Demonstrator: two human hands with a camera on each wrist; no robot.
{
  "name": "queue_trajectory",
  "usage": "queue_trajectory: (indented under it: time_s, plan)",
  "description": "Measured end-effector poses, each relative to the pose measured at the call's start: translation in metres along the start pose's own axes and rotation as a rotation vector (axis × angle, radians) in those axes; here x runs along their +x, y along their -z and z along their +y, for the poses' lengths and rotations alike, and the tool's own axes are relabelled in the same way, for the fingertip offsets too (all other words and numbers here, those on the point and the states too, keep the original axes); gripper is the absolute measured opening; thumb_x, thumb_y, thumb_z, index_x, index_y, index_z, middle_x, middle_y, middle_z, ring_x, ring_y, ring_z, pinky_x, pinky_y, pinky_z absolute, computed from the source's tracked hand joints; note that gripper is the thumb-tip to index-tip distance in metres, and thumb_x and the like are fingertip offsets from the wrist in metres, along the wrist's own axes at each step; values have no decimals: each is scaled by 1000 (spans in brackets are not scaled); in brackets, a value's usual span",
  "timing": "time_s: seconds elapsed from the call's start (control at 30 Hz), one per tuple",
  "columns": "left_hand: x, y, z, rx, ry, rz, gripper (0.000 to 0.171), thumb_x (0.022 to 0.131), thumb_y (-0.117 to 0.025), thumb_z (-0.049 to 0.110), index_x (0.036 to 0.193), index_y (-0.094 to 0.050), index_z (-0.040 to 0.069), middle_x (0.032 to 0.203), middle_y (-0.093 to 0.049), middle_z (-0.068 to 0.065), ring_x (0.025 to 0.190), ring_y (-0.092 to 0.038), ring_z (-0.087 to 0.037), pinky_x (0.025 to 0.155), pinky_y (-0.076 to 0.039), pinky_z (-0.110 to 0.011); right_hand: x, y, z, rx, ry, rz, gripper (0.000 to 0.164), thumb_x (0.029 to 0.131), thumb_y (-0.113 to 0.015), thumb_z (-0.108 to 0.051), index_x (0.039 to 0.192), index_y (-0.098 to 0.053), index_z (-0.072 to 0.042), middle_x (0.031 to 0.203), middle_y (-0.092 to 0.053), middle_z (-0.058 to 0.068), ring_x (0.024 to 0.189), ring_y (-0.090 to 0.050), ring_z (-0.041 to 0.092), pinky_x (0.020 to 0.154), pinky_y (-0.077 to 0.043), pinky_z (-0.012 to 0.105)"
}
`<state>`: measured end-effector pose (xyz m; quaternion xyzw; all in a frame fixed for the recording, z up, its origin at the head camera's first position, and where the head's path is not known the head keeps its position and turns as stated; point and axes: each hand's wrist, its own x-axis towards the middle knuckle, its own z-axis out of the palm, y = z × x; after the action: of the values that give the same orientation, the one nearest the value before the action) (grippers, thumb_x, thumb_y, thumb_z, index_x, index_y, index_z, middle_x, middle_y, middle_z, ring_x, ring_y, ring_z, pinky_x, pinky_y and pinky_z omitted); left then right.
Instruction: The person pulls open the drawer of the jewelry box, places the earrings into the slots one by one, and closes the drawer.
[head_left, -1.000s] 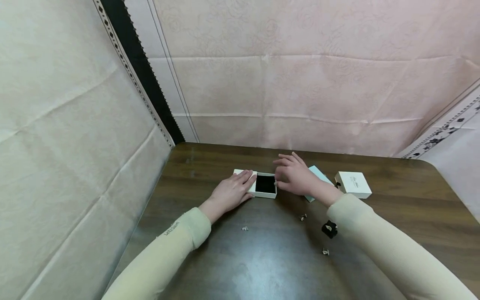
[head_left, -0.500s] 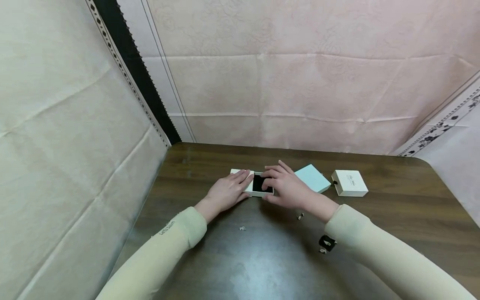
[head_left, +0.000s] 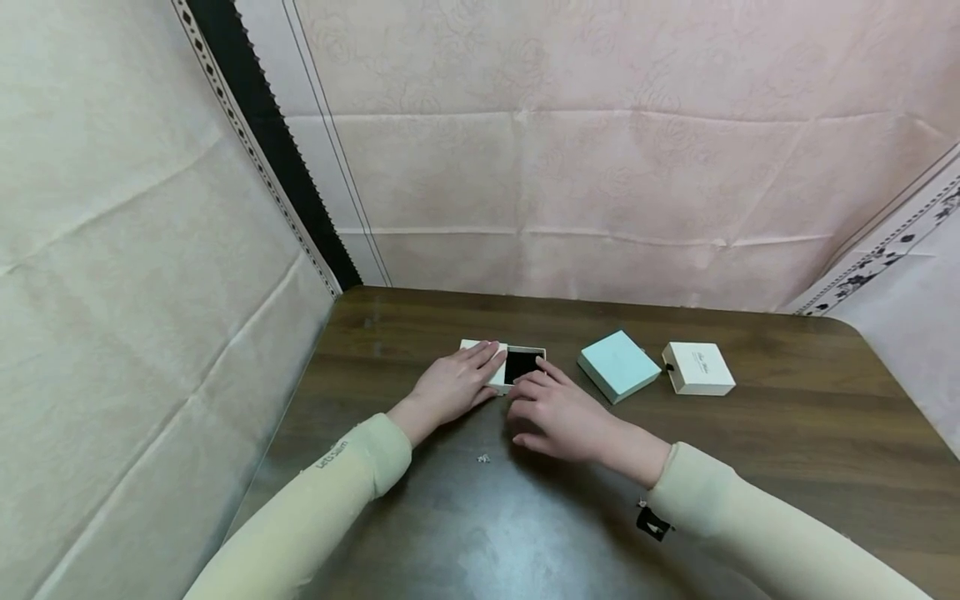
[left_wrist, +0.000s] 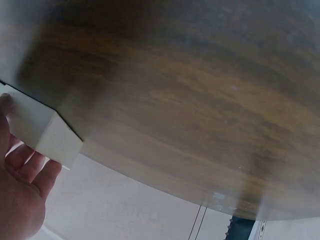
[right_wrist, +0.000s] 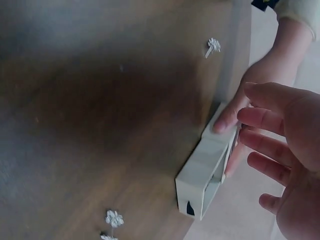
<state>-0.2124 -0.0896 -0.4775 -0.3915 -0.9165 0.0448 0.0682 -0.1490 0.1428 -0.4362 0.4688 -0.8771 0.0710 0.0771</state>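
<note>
Box sits partly slid open on the table, gripped by the left hand. Right hand, fingers loosely bent and seemingly empty, has just shifted nearer the person, leaving the black lining more exposed.

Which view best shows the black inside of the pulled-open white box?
Head: it looks down on the black inside. Right wrist shows the white box side-on, interior too slanted to judge; left wrist shows only outer faces of the box.
</note>
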Motion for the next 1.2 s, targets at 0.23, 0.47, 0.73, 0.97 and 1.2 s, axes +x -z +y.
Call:
queue_trajectory:
  time_s: [0.23, 0.47, 0.73, 0.97, 1.2]
  plan:
    - [0, -1, 0, -7, 8, -7, 65, 110, -60, 44, 164, -45, 11, 167, -44, -13, 152, -46, -26, 117, -47, -40, -1, -7, -11, -10, 42, -1, 26, 89, -88, -28, 109, -80, -13, 115, -71, 1, 120, -63, 24, 120, -39, 62]
    - [1, -5, -2, -19, -2, 21, 64, 110, -60, 43, 164, -45, 11, 167, -45, -12, 152, -47, -26, 116, -49, -40, 1, -16, -17, -22, 79, 6, 24, 88, -88, -27, 108, -80, -17, 112, -70, -2, 117, -63, 22, 120, -41, 58]
    - [1, -6, -3, -32, -13, 42, 63, 110, -61, 41, 162, -47, 9, 165, -47, -13, 150, -49, -27, 116, -49, -40, 4, -26, -22, -17, 93, -1, 21, 91, -86, -29, 108, -80, -17, 109, -70, -3, 115, -63, 21, 121, -41, 56]
    - [0, -3, -3, -43, -19, 51, 62, 110, -62, 39, 162, -48, 8, 165, -48, -13, 150, -49, -28, 117, -48, -41, 8, -35, -27, -19, 121, 21, 17, 92, -85, -28, 106, -81, -19, 105, -70, -5, 110, -63, 18, 121, -41, 55]
    - [0, -3, -2, -44, -13, 20, 63, 110, -61, 39, 163, -46, 9, 167, -45, -13, 152, -47, -27, 118, -46, -41, 12, -44, -31, -24, 147, 52, 12, 92, -85, -27, 100, -80, -20, 103, -70, -7, 107, -62, 17, 120, -42, 54]
